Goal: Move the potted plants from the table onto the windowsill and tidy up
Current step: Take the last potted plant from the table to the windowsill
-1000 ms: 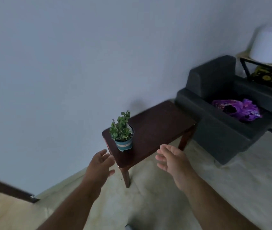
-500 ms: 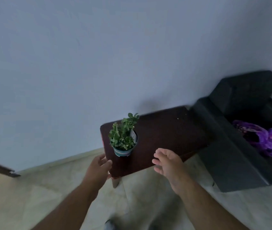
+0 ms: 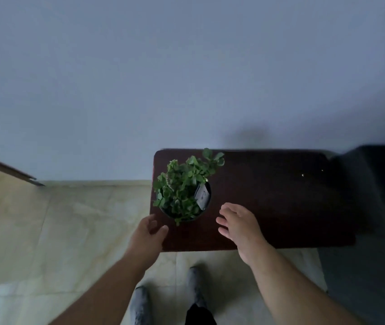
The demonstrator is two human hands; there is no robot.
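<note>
A small potted plant (image 3: 182, 191) with green leaves and a white tag stands near the left end of a dark wooden table (image 3: 280, 198) set against the wall. My left hand (image 3: 148, 235) hovers at the table's left front corner, just left of and below the pot, fingers apart and empty. My right hand (image 3: 238, 225) is over the tabletop just right of the pot, fingers spread, holding nothing. Neither hand touches the pot. The pot's side is mostly hidden under the leaves.
A dark grey sofa (image 3: 379, 207) abuts the table's right end. A pale wall (image 3: 186, 78) rises behind the table. The floor is light tile (image 3: 57, 231), with a door frame edge (image 3: 6, 170) at left. My feet (image 3: 168, 296) stand in front of the table.
I have stepped closer and now look straight down on the table. Both hands have advanced to either side of the pot. The purple item and shelf at right have left the view.
</note>
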